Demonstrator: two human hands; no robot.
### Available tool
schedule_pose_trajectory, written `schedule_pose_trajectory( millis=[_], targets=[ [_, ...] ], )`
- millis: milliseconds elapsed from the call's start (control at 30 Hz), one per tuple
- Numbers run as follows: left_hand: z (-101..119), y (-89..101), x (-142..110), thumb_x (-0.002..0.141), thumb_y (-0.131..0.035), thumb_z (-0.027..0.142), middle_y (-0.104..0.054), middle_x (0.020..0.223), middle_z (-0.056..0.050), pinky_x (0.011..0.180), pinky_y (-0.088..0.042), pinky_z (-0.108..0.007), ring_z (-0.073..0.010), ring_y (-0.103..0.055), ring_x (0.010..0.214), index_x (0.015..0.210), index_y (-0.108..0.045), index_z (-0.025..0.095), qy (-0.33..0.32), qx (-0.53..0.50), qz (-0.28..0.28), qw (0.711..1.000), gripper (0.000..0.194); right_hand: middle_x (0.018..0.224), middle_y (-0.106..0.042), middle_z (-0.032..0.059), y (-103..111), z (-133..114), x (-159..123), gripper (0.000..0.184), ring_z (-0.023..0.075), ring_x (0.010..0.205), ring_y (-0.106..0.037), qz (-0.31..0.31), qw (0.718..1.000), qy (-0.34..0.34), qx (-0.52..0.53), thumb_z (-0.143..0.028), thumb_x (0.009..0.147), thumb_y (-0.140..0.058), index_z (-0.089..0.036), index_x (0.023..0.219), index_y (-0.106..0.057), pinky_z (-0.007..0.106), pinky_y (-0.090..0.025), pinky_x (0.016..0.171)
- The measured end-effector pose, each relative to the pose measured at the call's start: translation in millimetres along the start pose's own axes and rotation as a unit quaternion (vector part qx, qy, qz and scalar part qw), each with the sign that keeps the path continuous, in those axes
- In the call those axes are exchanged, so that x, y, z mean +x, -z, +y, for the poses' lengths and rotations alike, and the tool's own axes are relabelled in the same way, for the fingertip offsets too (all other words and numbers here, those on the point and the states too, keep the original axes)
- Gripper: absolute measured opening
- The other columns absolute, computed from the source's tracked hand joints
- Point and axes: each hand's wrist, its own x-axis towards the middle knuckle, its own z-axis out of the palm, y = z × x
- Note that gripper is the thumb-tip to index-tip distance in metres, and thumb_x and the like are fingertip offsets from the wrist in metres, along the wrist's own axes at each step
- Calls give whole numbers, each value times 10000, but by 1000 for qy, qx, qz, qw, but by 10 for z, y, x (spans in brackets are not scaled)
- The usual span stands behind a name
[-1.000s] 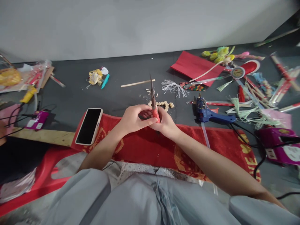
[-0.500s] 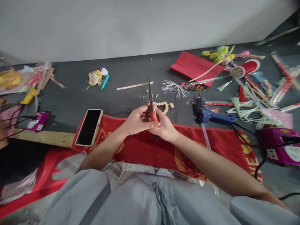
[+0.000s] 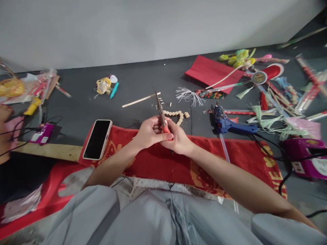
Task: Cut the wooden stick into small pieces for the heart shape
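My left hand (image 3: 148,133) and my right hand (image 3: 180,139) are closed together over the red towel's far edge. Between them is a pair of red-handled scissors (image 3: 160,114), its dark blades pointing up and away to the left. My left thumb lies across the red handle, and my right fingers wrap its other side; the grip is partly hidden. A thin wooden stick (image 3: 139,100) lies beyond, its right end by the blade tips. Just past my right hand sits a heart-shaped outline of short wooden pieces (image 3: 180,117). Several small cut pieces (image 3: 170,104) lie nearby.
A phone (image 3: 97,139) lies on the towel (image 3: 153,163) at left. To the right are a blue glue gun (image 3: 224,124), red paper (image 3: 211,73), a thread spool (image 3: 268,73) and a purple box (image 3: 305,158). Another person's arm (image 3: 3,136) shows at far left.
The scissors have tipped leftward, their blade tips lower. The wooden stick has shifted left and toward me, slanting more. Both hands stay closed in nearly the same place.
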Motion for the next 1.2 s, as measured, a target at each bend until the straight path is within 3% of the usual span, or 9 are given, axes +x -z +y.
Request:
schedule_pose_trajectory(
  millis=[400,533,600,667,767,833,900,1000,1200],
  targets=[
    [22,-4,27,571,-872,441,-672,817,-20,743,-562,-292,-154,-668,760,1061,-612,143,-2,29,-7,1000,629,966,-626,75,-29,-41,1,513,237,852,-613,30,999,6,22,-356,606,-596,-190,1076,-476,398,-486,787],
    [-14,42,33,644,-789,582,-696,1007,-94,811,-566,-317,-189,-687,893,1132,-576,166,-69,50,-6,996,676,865,-595,33,-23,-84,-11,449,196,758,-563,49,999,-13,20,-388,604,-625,-213,976,-446,366,-454,718],
    [-19,97,8,753,-668,636,-692,1058,-107,830,-565,-319,-184,-686,913,1139,-561,180,-133,76,41,987,607,773,-547,-9,-3,-111,-12,427,173,698,-515,65,997,-33,2,-422,615,-639,-232,923,-413,344,-422,672],
    [-2,173,-36,854,-569,586,-692,1018,-88,803,-559,-310,-163,-673,861,1106,-569,197,-202,157,130,958,463,705,-495,-40,23,-136,-6,420,156,647,-471,72,996,-52,-22,-448,621,-645,-244,879,-383,325,-391,637],
    [47,299,-101,901,-547,398,-675,937,-67,840,-521,-350,-178,-639,867,981,-606,215,-325,361,286,826,209,687,-484,-45,55,-168,5,428,159,631,-472,56,993,-76,-71,-474,616,-644,-250,842,-358,316,-374,618],
    [70,371,-114,889,-557,305,-673,951,-77,897,-484,-395,-208,-632,919,991,-626,222,-372,454,329,740,149,702,-501,-37,58,-183,5,435,173,650,-499,42,990,-83,-102,-477,610,-644,-250,844,-356,314,-378,620],
    [71,428,-95,875,-574,273,-676,1020,-97,932,-457,-420,-237,-625,983,1055,-640,224,-369,513,347,693,198,717,-519,-28,47,-194,-4,434,184,670,-523,29,989,-83,-123,-467,607,-642,-250,850,-355,312,-384,626],
    [32,495,-38,884,-571,286,-693,1025,-101,912,-459,-407,-247,-631,990,1061,-660,215,-327,558,348,679,210,734,-544,-14,23,-207,-28,425,193,687,-546,12,987,-79,-143,-447,607,-633,-249,854,-349,308,-389,631],
    [-14,575,-17,952,-444,243,-701,788,-48,701,-459,-308,-183,-651,767,920,-691,221,-280,580,313,698,250,757,-572,-2,25,-225,-50,412,194,683,-555,-10,984,-71,-161,-420,611,-633,-252,848,-341,306,-399,623]
  ],
)
